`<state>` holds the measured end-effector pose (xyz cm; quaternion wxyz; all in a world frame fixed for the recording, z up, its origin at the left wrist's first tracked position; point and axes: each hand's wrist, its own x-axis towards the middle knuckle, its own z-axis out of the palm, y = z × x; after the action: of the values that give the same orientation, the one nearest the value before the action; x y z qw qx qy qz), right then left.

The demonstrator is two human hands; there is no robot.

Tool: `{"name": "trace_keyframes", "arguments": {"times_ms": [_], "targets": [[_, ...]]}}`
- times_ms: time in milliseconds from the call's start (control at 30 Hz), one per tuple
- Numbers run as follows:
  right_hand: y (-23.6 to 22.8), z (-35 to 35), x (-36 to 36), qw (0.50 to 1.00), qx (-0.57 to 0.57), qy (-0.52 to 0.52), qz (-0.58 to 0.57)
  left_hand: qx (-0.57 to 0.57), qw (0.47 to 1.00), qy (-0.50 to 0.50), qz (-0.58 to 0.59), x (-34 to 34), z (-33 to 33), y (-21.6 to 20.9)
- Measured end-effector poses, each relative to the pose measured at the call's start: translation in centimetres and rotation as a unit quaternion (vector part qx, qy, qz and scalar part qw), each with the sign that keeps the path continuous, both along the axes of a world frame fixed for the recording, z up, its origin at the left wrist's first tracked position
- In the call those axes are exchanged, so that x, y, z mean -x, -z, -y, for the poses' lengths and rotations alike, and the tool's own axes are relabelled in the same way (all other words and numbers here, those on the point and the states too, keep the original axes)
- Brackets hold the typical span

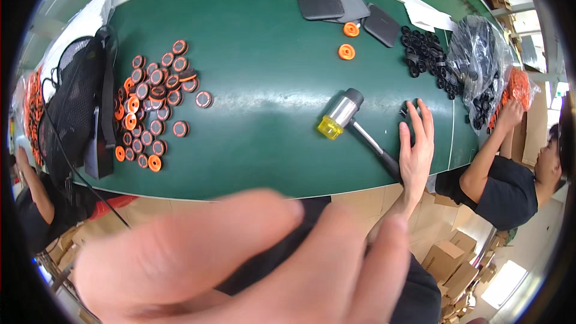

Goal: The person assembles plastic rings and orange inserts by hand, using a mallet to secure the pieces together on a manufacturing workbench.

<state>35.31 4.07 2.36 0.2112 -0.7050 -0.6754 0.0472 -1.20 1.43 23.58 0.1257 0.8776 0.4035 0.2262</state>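
Note:
My left hand (pixel 252 264) looms large and blurred across the lower part of the view, its fingers apart and no object seen in it. Flat on the green table, my right hand (pixel 415 150) lies with fingers stretched out and thumb apart. A small black piece (pixel 404 112) is beside its fingertips; whether they touch it I cannot tell. Just left of that hand rests a two-faced mallet (pixel 343 113) with a metal head, one yellow face and one black. Its black grip (pixel 390 164) reaches to my right wrist.
Round black-and-orange caps (pixel 157 77) lie scattered at the left beside a black mesh bag (pixel 75 102). Two orange discs (pixel 346 52) and dark flat pouches (pixel 321 3) are at the back. Black parts (pixel 423 51) and a clear plastic bag (pixel 477 48) lie right, near a co-worker (pixel 504 186).

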Motion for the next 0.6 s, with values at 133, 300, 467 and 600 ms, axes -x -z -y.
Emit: {"name": "trace_keyframes", "arguments": {"times_ms": [133, 300, 467, 600], "targets": [[1.0, -1.8, 1.6, 0.999, 0.001, -0.032, -0.011, -0.125, 0.988, 0.086, 0.022, 2.5, -1.0, 1.9], [0.5, -1.1, 0.9, 0.999, 0.010, -0.027, -0.014, 0.020, 0.984, 0.135, -0.115, 0.7, -2.7, -1.2], [0.4, -0.2, 0.0, 1.000, 0.004, -0.017, -0.009, -0.046, 0.991, 0.123, -0.027, 2.6, -1.1, 1.3], [0.9, -1.8, 2.0, 1.000, 0.010, -0.026, -0.012, -0.116, 0.990, 0.076, 0.029, 3.5, -0.3, 2.2]]}}
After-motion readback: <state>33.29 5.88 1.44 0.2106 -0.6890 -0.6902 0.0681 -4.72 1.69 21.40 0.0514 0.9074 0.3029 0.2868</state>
